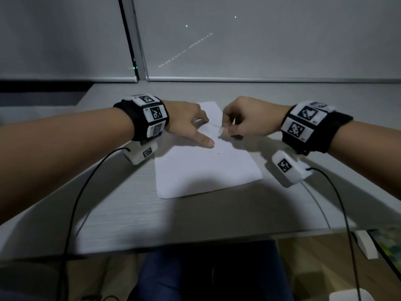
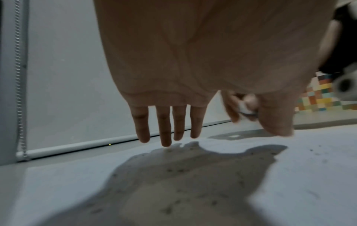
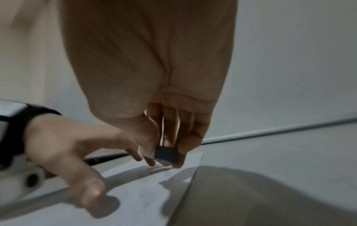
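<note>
Left hand (image 1: 186,124) flat on paper (image 1: 206,170); right hand (image 1: 249,118) (pinch) on block (image 3: 167,155)

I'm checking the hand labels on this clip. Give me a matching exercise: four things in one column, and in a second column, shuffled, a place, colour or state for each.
Things
1. left hand
2. right hand
3. sheet of paper
4. left wristband

States
A. pinches a small dark block
B. white, lies on the grey table
C. black, set with black-and-white marker tiles
D. fingers straight, resting on the sheet

Pairs: 1-D, 2-A, 3-B, 4-C
</note>
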Demonstrator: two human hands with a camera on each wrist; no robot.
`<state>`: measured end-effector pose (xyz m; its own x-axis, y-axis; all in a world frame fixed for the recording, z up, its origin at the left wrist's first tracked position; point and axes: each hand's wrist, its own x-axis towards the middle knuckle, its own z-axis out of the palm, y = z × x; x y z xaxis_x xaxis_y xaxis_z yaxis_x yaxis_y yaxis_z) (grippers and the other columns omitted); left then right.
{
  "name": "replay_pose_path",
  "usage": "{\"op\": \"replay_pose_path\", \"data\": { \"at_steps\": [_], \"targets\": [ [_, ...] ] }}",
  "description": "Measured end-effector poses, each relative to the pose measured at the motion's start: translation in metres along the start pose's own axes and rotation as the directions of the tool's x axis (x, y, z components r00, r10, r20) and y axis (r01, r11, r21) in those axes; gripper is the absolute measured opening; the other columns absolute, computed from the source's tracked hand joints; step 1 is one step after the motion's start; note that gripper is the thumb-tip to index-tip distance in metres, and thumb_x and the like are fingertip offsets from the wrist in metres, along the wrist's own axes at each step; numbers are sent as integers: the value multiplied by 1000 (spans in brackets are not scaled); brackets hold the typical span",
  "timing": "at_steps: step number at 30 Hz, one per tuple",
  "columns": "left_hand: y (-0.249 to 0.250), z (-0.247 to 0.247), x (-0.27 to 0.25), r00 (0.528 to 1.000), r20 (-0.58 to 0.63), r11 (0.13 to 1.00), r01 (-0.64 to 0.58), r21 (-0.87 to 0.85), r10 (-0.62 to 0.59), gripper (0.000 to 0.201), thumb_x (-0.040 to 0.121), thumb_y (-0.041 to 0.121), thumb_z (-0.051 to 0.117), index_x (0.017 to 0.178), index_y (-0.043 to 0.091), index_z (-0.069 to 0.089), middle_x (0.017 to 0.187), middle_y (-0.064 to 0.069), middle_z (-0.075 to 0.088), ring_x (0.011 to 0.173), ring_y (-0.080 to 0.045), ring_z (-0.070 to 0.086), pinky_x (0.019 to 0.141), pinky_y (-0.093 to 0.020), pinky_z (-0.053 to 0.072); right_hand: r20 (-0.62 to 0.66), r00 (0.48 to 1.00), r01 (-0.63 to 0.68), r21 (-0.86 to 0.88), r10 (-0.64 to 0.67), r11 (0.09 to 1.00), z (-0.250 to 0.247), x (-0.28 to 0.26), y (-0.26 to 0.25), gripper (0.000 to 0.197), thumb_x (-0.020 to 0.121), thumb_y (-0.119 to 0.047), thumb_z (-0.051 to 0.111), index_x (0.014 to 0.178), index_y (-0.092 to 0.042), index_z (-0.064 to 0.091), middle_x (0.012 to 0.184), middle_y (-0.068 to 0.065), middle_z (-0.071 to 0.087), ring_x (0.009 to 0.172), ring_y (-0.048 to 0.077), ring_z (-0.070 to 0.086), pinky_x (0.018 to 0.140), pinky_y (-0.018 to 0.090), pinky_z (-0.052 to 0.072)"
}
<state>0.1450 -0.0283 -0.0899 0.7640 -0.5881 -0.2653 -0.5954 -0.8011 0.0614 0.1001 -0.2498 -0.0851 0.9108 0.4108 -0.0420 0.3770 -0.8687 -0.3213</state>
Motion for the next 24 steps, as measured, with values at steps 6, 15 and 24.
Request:
{"op": "replay_pose_path", "data": {
  "at_steps": [6,15,24],
  "targets": [
    [15,1,8,1000,2,999,-27,34,27,121,57,105,63,153,33,52,130,2,58,119,-27,61,107,-47,52,-61,997,42,-69,-46,997,6,13,-1,6,90,-23,78,87,-19,75,74,-9,68,65,3,59,62,16,42],
    [4,14,8,1000,28,1000,-13,-2,13,126,50,103,65,158,43,41,134,11,48,130,-24,54,112,-53,46,-99,995,-26,-39,22,999,20,32,3,14,88,-17,79,75,-20,75,65,-11,66,56,-1,59,59,15,43],
    [4,15,7,997,71,999,-16,40,13,103,59,102,64,147,52,47,137,8,46,132,-27,48,110,-58,46,19,994,111,-70,-110,991,24,19,-12,8,89,-21,80,85,-14,79,79,-2,77,71,8,69,66,18,53]
  ]
}}
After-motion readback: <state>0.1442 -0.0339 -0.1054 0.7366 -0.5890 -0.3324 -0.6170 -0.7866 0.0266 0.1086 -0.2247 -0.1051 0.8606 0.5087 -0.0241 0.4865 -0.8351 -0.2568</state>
